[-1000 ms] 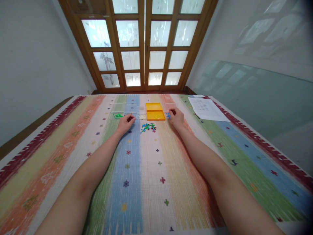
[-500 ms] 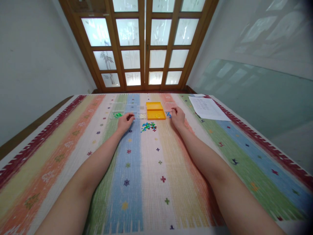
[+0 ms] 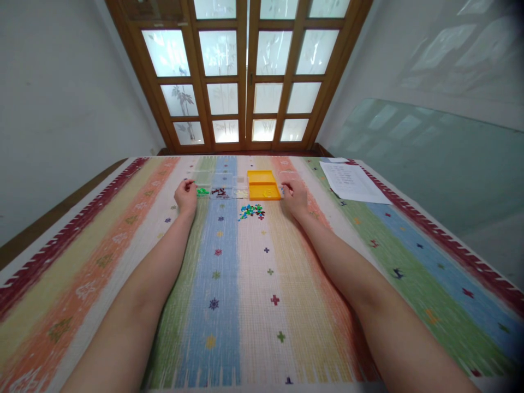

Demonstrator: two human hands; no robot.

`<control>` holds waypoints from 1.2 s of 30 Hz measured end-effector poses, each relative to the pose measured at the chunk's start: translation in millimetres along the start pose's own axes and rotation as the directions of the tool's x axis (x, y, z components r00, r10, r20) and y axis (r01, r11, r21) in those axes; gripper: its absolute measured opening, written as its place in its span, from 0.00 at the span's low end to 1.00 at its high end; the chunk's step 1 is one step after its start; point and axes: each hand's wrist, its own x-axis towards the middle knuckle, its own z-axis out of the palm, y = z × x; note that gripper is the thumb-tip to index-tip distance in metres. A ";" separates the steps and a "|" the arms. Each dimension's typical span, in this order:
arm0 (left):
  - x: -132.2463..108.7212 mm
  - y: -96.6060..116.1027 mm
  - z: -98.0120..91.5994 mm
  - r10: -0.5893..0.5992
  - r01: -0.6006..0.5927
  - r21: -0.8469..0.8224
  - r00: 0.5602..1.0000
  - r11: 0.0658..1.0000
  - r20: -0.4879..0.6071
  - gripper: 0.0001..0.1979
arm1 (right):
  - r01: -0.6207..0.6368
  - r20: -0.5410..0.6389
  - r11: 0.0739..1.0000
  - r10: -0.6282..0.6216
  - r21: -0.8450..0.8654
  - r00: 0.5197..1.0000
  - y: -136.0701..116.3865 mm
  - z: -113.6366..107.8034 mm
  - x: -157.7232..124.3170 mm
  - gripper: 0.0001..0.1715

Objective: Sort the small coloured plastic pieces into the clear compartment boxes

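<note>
A small pile of coloured beads point(image 3: 252, 210) lies on the striped tablecloth point(image 3: 245, 284). Behind it stand an open orange box point(image 3: 263, 186) and a row of clear small boxes: one with green bits point(image 3: 201, 191), one with dark bits point(image 3: 218, 192), one with pale bits point(image 3: 239, 192). My left hand point(image 3: 186, 196) rests curled beside the green box, fingers pinched together at its left edge. My right hand point(image 3: 295, 195) is curled just right of the orange box, fingertips pinched near it. What either pinch holds is too small to see.
A printed sheet of paper point(image 3: 352, 181) lies at the far right of the table. A glass panel point(image 3: 429, 158) lines the right wall. Wooden doors with frosted panes point(image 3: 241, 82) stand beyond the table's far edge.
My left hand moved left, from the dark-bits box to beside the green box, uncovering the dark bits. My right hand stays by the orange box, covering the blue bits.
</note>
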 end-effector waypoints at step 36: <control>-60.3 41.6 20.4 0.365 -0.507 0.049 0.680 0.861 0.636 0.12 | 0.567 0.530 0.800 -0.574 0.198 0.624 -96.9 18.4 -48.1 0.08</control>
